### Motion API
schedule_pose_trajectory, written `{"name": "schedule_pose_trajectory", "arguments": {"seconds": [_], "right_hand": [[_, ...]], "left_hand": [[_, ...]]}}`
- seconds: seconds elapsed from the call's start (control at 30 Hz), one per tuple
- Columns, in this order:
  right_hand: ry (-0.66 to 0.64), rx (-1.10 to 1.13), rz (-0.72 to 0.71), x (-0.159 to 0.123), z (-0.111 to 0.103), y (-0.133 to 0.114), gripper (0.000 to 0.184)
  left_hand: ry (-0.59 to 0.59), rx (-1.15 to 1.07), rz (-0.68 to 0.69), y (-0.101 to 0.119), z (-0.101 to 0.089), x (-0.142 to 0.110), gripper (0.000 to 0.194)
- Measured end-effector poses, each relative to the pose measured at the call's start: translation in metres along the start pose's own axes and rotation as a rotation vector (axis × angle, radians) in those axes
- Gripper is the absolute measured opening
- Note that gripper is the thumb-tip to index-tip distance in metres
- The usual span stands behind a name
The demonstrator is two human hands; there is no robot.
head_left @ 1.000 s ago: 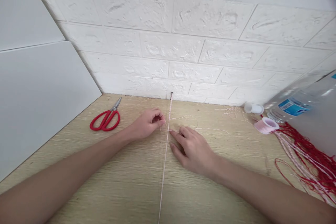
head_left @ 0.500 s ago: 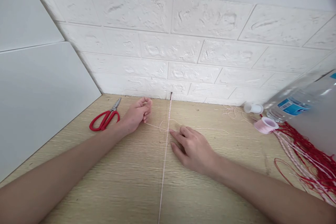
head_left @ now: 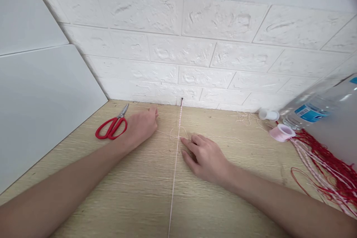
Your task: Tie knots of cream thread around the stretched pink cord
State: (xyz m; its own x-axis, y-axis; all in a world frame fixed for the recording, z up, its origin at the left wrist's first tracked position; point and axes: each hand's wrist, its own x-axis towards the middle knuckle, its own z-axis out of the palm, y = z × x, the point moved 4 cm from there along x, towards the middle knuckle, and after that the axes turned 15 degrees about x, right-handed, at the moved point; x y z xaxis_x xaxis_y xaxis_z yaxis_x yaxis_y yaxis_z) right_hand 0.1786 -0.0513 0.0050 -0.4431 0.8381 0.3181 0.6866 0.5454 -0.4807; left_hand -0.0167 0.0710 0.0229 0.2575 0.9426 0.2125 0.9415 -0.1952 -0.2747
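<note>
A taut pink cord runs down the middle of the wooden table from a small pin at the foot of the brick wall. A thin pale thread loops across it. My left hand lies left of the cord, back up and fingers curled under, and the thread leads into it. My right hand rests just right of the cord with its fingers stretched out. Its index fingertip presses on the thread beside the cord.
Red-handled scissors lie just left of my left hand. At the right stand a pink thread spool, a white cap, a lying water bottle and a tangle of red and pink cords. A white panel borders the left.
My left hand moved away from the cord to the left, drawing the thin thread out sideways, and has turned back up. My right hand has stayed pressed beside the cord.
</note>
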Motion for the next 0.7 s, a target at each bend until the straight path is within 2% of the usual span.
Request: {"name": "schedule_pose_trajectory", "arguments": {"seconds": [0.13, 0.27, 0.33, 0.4, 0.5, 0.6, 0.7], "right_hand": [[0.002, 0.014, -0.001, 0.000, 0.001, 0.001, 0.039], [0.026, 0.050, -0.004, 0.000, -0.001, -0.002, 0.032], [0.071, 0.067, 0.001, 0.001, -0.005, -0.002, 0.025], [0.136, 0.059, 0.036, 0.003, -0.010, 0.002, 0.019], [0.191, 0.047, 0.120, 0.007, -0.015, 0.012, 0.015], [0.165, 0.103, 0.199, 0.010, -0.012, 0.025, 0.011], [0.131, 0.140, 0.245, 0.012, -0.008, 0.032, 0.013]], "left_hand": [[0.017, 0.043, -0.012, 0.000, -0.001, -0.001, 0.031], [0.193, 0.035, 0.060, 0.007, -0.010, -0.005, 0.025], [0.281, -0.006, 0.104, 0.011, -0.014, -0.008, 0.023], [0.321, -0.101, 0.151, 0.016, -0.015, -0.011, 0.023], [0.293, -0.232, 0.232, 0.024, -0.011, -0.014, 0.028], [0.211, -0.270, 0.285, 0.029, -0.001, -0.015, 0.037], [0.110, -0.294, 0.276, 0.029, 0.009, -0.013, 0.046]]}}
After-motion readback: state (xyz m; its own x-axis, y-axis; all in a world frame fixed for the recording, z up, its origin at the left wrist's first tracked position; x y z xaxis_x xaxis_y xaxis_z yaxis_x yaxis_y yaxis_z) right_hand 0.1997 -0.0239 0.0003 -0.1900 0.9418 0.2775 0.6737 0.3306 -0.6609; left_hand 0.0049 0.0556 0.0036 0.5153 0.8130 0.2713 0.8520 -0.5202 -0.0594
